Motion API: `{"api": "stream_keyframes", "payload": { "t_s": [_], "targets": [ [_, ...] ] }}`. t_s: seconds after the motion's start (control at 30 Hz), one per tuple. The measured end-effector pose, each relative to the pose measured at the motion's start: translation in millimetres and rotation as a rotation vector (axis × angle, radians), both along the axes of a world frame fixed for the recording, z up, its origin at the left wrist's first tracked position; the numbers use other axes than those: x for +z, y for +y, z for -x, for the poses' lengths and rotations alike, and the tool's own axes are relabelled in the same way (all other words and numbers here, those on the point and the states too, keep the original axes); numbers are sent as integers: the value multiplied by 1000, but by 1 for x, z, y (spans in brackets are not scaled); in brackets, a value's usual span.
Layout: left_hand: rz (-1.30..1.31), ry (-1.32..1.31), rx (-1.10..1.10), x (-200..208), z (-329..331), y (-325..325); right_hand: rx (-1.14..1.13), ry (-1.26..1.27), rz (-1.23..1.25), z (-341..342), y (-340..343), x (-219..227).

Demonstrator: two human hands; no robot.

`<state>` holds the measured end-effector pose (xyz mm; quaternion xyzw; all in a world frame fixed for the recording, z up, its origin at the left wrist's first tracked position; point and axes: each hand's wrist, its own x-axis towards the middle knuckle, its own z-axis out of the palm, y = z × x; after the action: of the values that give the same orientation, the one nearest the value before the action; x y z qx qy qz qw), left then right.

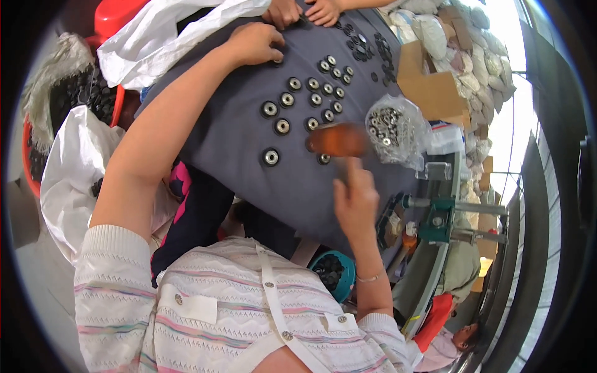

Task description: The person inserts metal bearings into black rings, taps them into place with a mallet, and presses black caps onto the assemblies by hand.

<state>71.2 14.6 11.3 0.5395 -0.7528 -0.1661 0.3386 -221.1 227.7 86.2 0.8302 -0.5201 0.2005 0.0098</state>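
My right hand [356, 202] is closed round the handle of a mallet [339, 140]. Its orange-brown head is smeared by motion, over the near right end of a group of black wheels [286, 99] with silver metal centres. These lie flat on the grey-covered table [239, 171], spread between my two hands. Farther off to the left, my left hand [255, 45] rests low on the tabletop with its fingers curled. A small dark piece shows under its fingertips, mostly hidden.
A clear plastic bag [398, 130] of small metal rings sits right of the mallet, beside an open cardboard box [429, 87]. Another person's hands [323, 11] are at the far edge, near loose black pieces [357, 43]. A green vise-like fixture [437, 221] stands at right.
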Motion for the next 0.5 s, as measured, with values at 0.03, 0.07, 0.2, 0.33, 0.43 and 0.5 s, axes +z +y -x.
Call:
{"api": "stream_keyframes", "payload": {
  "t_s": [0.03, 0.07, 0.2, 0.33, 0.43, 0.5],
  "targets": [
    [14, -20, 4, -5, 0, -2, -23, 49, -62, -1, 5, -3],
    [-9, -27, -27, -7, 4, 0, -62, 14, -134, 1, 7, 3],
    [85, 8, -3, -7, 6, 0, -53, -51, 137, 26, 23, 17],
    [-20, 22, 14, -12, -7, -3, -140, 34, -99, 24, 24, -1],
    [113, -10, -14, -14, 2, -2, -110, -53, -37, 10, 37, 10],
    [119, 37, -1, -10, 4, 1, -54, -91, -4, -11, 40, 22]
  ]
}}
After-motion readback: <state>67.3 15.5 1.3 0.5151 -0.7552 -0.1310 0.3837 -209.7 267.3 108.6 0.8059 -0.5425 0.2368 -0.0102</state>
